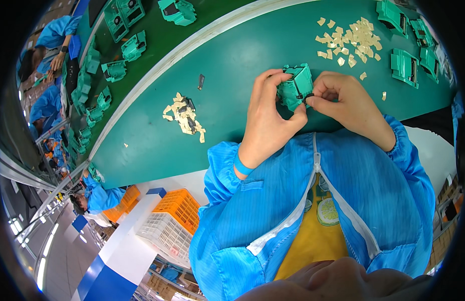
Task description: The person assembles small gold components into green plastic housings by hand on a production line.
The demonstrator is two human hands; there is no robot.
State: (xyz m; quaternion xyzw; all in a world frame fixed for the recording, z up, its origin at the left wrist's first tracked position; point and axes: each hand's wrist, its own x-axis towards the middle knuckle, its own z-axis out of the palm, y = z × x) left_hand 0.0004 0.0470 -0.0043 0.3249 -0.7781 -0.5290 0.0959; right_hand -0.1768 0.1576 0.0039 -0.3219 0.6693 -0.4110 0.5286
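1 green housing btwn L hand & R hand, over bench; long axis approx. fore-aft. L part-curled, gripping its L side; R nearer its body-side R corner, thumb + index pinched on small blk part.

orange crate, white crate, co-worker in blue

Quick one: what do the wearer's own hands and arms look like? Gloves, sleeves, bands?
Left hand and right hand: both bare, no gloves. Left sleeve and right sleeve: bright blue, finely striped, loose, gathered at the cuffs. Plain blue wristband on the left wrist; none visible on the right.
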